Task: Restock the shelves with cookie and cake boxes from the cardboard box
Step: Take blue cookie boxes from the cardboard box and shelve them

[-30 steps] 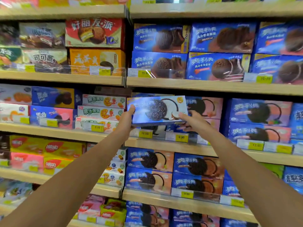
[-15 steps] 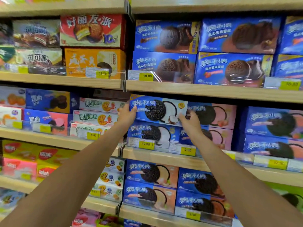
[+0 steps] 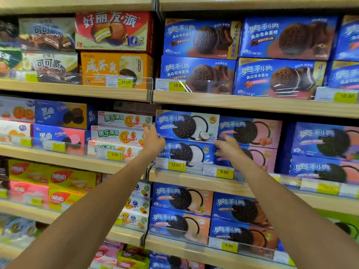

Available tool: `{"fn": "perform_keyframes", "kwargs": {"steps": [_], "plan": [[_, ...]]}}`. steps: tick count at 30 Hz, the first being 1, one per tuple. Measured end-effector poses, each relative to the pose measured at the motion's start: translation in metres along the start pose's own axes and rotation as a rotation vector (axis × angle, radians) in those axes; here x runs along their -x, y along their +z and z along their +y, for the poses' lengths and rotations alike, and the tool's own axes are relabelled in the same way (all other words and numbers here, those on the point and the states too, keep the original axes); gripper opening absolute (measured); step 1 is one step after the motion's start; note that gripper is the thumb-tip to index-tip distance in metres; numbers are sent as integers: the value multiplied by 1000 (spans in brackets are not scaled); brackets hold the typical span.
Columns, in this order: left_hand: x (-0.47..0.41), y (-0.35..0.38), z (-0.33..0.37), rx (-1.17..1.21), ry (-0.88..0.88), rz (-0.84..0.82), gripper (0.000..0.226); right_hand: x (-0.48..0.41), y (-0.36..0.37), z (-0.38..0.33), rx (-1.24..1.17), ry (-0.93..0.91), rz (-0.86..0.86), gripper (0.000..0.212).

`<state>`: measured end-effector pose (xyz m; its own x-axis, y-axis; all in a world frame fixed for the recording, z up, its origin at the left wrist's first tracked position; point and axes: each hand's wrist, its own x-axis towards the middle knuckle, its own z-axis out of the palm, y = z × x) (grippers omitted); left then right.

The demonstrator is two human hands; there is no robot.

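Observation:
A blue cookie box with a coconut picture [image 3: 187, 126] lies on the middle shelf [image 3: 194, 181], stacked on a similar blue cookie box [image 3: 189, 152]. My left hand [image 3: 153, 139] holds the top box at its lower left corner, fingers along its left end. My right hand [image 3: 228, 147] is off the box, just below its right end, fingers spread and blurred, in front of the pink-and-blue boxes [image 3: 250, 133]. No cardboard box is in view.
Shelves above and below are packed with blue cookie boxes [image 3: 198, 38], a red cake box [image 3: 112, 31], an orange box [image 3: 114, 69] and yellow wafer boxes [image 3: 60, 178]. Yellow price tags [image 3: 175, 165] and clear plastic strips line the shelf fronts.
The coconut box went from being held in front of the shelf to lying on the lower blue box. My right hand has let go and dropped slightly; the view has moved closer.

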<state>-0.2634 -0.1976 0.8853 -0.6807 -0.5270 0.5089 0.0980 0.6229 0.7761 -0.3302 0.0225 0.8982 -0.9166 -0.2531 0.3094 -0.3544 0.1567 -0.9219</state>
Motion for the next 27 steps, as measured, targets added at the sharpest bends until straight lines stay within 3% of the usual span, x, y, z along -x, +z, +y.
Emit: {"fn": "perform_keyframes", "kwargs": {"steps": [2,5,15,23,27], "plan": [[9,4,9,33,35,42,51,4,3,-1,38,-12,56,37],[17,8,14,9,29,-94,46,11,6,-1,102,-53,119,32],[26,-10,23,37,-24,-325,52,19,6,-4,169,-54,31,42],[60,-25,38,362,-43,-221,38,44,15,-16,-94,-116,110,13],[90,-20,33,508,-116,-180,24,74,28,-8,-123,-113,3,23]]}}
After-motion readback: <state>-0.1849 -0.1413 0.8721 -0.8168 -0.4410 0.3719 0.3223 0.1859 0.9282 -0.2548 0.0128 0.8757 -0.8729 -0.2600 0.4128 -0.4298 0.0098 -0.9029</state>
